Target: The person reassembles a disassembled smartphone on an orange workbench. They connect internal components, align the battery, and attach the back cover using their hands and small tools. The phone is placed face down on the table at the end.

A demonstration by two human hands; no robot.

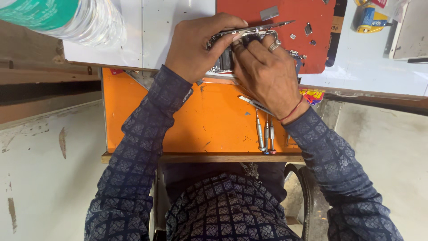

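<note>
Both hands, left hand [198, 47] and right hand [263, 71], clasp opened phone [249, 33].

We count two hands, left hand [198, 47] and right hand [267, 73], both on one opened phone [243, 38]. Three small screwdrivers [266, 134] lie side by side on the one orange shelf [178, 116]. There's one red mat [312, 49] with about four tiny loose parts [307, 29] plus one grey tab [269, 13]. One plastic bottle [67, 18] top left, one yellow-blue tool [371, 20] top right. One ring, one wrist thread.
</note>
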